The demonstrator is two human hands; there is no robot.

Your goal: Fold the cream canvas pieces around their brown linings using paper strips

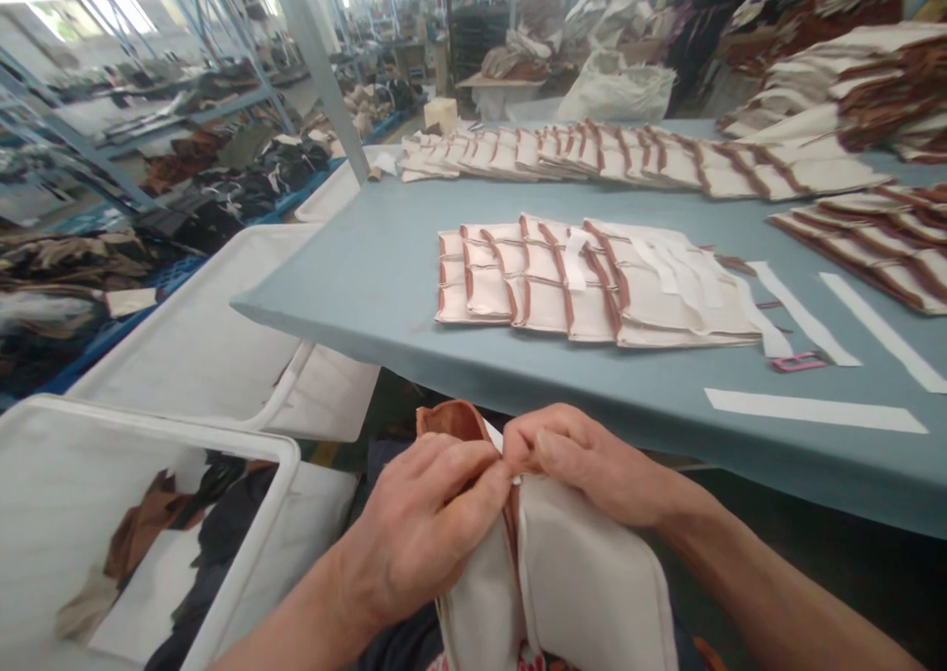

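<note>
Over my lap, in front of the table edge, both my hands pinch a sewn piece of cream fabric with brown leather. My left hand is closed on its upper left part, where a curl of brown leather stands up behind the fingers. My right hand grips the top near the middle seam, its fingertips touching those of the left. A bit of white strip shows between the hands. The cream panels hang down below them, split by a brown seam.
A blue-grey table bears overlapping rows of cream and brown pieces. Loose white strips and small pink thread snips lie at its right. White bins with scraps stand at left, near a metal post.
</note>
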